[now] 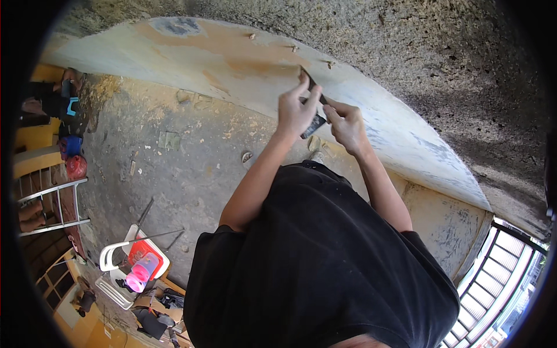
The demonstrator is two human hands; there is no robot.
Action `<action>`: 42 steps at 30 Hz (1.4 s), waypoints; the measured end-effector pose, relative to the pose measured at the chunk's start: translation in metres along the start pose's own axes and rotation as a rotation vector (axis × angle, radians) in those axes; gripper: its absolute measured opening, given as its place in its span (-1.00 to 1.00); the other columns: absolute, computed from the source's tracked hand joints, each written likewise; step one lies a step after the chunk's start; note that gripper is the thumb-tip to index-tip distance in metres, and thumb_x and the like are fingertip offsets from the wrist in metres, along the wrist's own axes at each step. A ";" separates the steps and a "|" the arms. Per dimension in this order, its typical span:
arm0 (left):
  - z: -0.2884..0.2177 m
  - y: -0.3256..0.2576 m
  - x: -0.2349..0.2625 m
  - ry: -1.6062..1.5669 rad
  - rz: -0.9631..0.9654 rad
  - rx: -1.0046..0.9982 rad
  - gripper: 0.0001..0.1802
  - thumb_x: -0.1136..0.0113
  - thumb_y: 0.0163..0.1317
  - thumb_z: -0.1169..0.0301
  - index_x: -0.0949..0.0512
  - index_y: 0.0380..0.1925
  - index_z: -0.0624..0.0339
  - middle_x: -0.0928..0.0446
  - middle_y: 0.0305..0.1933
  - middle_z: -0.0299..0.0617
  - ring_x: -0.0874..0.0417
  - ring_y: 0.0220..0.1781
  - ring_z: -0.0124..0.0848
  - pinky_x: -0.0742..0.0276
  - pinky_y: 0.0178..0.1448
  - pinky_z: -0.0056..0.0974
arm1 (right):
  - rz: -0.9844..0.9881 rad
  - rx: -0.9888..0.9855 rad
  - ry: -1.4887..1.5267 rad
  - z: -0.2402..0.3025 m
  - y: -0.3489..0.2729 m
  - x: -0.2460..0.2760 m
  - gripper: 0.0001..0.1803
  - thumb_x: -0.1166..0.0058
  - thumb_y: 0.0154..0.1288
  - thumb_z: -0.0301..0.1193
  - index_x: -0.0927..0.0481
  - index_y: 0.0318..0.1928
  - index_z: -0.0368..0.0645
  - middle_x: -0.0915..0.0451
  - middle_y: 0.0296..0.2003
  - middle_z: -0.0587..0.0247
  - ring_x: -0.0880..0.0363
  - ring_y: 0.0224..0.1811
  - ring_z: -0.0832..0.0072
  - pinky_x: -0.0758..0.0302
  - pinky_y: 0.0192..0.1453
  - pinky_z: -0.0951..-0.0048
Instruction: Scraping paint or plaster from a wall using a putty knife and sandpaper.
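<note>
Both hands are raised together close to the pale, tan-patched wall (232, 64). My left hand (295, 114) is closed round a dark flat tool (314, 127), its index finger stretched up along a dark blade-like strip (314, 86). From the right, my right hand (347, 129) grips the lower end of that strip, with fingers curled and thumb on top. The strip looks like a scraper blade, its upper end near the wall. Whether the dark tool and the strip are one piece or two, I cannot tell; my fingers hide the middle.
Small pegs (295, 49) stick out of the wall below rough concrete (441, 75). Across the stained grey floor (185, 151), at left, are a white chair (110, 255) holding a red tray and pink container (142, 272), and a metal ladder (58, 209). A barred gate (493, 272) stands right.
</note>
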State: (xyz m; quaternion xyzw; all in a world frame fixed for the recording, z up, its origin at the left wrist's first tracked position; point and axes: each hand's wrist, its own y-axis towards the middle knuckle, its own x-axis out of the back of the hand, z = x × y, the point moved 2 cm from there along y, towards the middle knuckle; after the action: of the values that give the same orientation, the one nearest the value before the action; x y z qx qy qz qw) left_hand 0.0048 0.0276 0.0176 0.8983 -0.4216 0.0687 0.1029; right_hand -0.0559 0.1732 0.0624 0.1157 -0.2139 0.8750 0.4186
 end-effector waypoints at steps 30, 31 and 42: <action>-0.018 -0.002 0.007 -0.057 0.043 0.041 -0.32 -0.36 0.39 0.17 -0.50 0.23 0.61 -0.74 -0.31 -0.09 -0.60 -0.34 -0.59 -0.57 -0.26 -0.37 | -0.054 0.058 -0.032 0.011 -0.015 -0.001 -0.59 -0.10 0.45 -0.39 -0.66 0.26 -0.17 -0.50 -0.58 0.37 -0.36 -0.51 0.73 -0.40 -0.42 0.46; -0.016 -0.006 -0.003 -0.043 0.051 -0.012 -0.32 -0.36 0.38 0.16 -0.51 0.23 0.61 -0.75 -0.29 -0.05 -0.62 -0.32 -0.57 -0.58 -0.23 -0.36 | -0.043 0.063 -0.034 0.013 -0.018 0.004 -0.59 -0.10 0.45 -0.39 -0.66 0.26 -0.17 -0.50 -0.58 0.37 -0.36 -0.51 0.73 -0.40 -0.42 0.46; -0.027 -0.003 0.004 -0.001 0.067 0.047 -0.35 -0.34 0.39 0.19 -0.52 0.24 0.58 -0.74 -0.31 -0.08 -0.56 -0.39 -0.61 -0.51 -0.30 -0.36 | -0.037 -0.045 0.030 0.015 -0.023 0.004 -0.60 -0.11 0.43 -0.38 -0.68 0.22 -0.18 -0.49 -0.61 0.34 -0.34 -0.50 0.71 -0.40 -0.41 0.42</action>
State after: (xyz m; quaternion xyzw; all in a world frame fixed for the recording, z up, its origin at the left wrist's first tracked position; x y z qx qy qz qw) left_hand 0.0086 0.0328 0.0442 0.8860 -0.4496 0.0816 0.0791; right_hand -0.0405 0.1817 0.0833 0.0974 -0.2250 0.8636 0.4406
